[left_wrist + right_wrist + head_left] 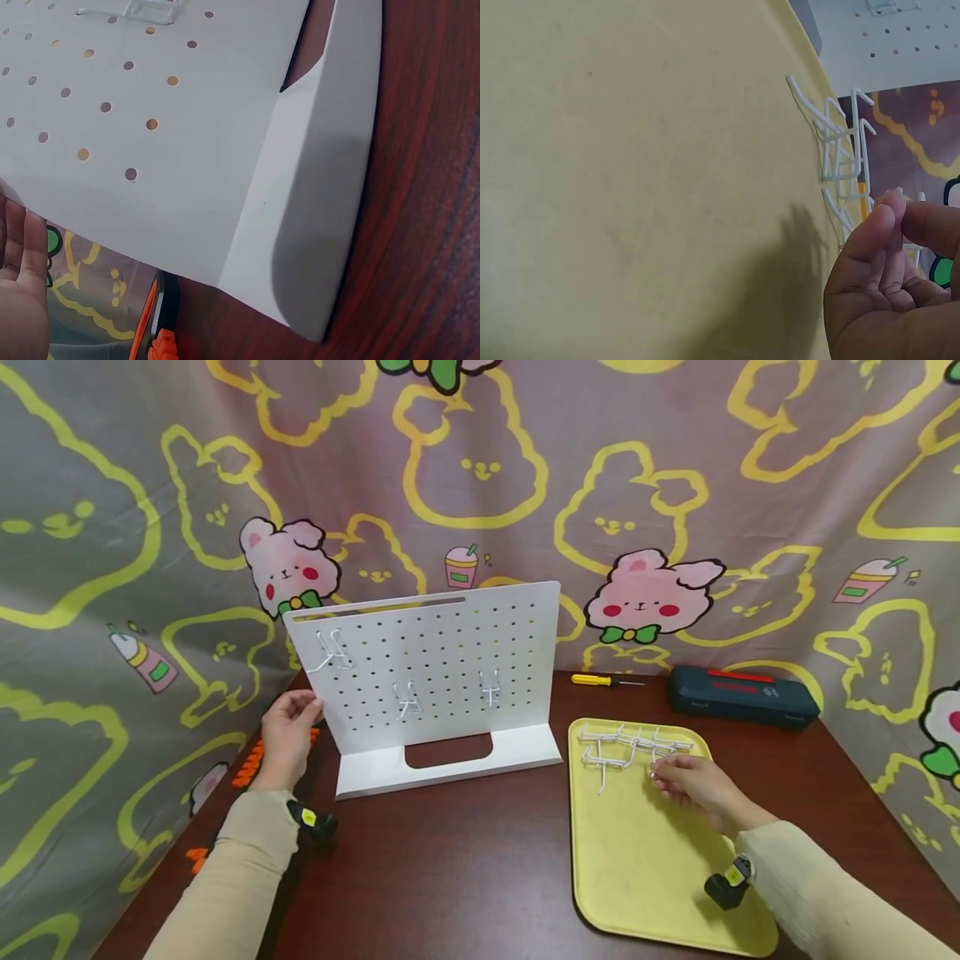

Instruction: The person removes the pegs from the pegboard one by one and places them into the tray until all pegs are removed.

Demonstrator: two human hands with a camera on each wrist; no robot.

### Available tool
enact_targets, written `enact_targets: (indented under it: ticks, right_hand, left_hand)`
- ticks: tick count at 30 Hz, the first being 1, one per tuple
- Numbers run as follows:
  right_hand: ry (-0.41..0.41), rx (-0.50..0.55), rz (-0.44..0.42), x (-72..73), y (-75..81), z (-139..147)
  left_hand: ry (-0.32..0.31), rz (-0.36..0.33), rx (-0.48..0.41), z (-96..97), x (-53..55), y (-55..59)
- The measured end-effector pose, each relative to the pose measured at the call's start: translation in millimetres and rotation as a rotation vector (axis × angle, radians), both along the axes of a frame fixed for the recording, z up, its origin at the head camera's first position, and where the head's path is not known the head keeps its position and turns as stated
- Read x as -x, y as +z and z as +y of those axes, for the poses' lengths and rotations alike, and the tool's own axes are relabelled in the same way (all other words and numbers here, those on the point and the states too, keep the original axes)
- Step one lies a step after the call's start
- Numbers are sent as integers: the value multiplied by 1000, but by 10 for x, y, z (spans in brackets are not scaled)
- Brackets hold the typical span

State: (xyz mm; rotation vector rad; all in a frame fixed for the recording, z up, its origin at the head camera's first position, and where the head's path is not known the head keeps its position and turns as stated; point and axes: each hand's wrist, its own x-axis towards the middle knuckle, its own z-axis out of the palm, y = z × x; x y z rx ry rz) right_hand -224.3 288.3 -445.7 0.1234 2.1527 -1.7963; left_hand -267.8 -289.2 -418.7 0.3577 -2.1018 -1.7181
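A white pegboard (442,668) stands upright on its base, with three white wire hooks (490,688) hung on its face. My left hand (288,735) grips the board's left edge; in the left wrist view its fingers (34,247) meet that edge. Over the yellow tray (630,860), my right hand (697,785) pinches the end of a white pegboard hook between thumb and fingertips. A small white tip (898,192) shows at the pinch in the right wrist view. Several more wire hooks (603,762) lie together at the tray's far end, just beyond the right hand.
Behind the tray lie a yellow-handled screwdriver (592,680) and a dark blue tool case (742,696). Orange pieces (251,764) are along the table's left side, beside the left forearm. A patterned curtain (480,468) surrounds the dark brown table (435,877).
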Motion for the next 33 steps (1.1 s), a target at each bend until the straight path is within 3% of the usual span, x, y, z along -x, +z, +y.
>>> enact_targets:
  ticks: [11,33]
  right_hand:
    - [-15,-34,-38,-84,-29,-100]
    - [-2,-51,-24,-122,-66,-153]
  left_hand:
    - [10,10,-8,0,-7,-17]
    - [5,6,-28,2,12,-16]
